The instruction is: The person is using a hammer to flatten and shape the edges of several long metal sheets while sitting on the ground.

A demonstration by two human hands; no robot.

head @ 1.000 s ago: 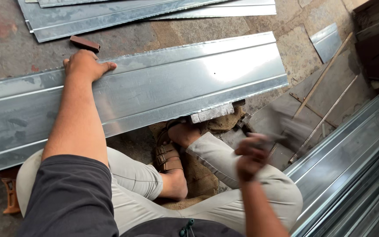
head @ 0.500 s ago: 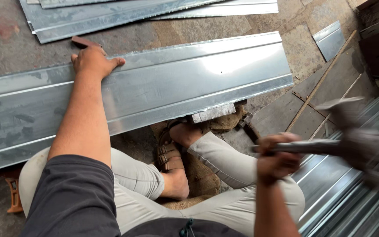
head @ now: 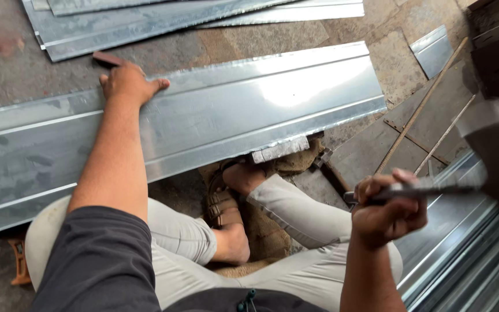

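The left hand point(head: 127, 84) is pressing flat, fingers spread, on the metal sheet point(head: 232, 115); the right hand point(head: 389, 209) is clenching its grip around a raised hammer point(head: 492, 151) off to the sheet's right.

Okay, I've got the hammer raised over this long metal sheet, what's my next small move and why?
Probably bring the blurred grey hammer in your right hand down onto the near folded edge of the long shiny galvanised metal sheet, close to the small metal block under it. The hammer is lifted off to the side, and your left hand is pressing the sheet's far edge flat, well away from that spot.
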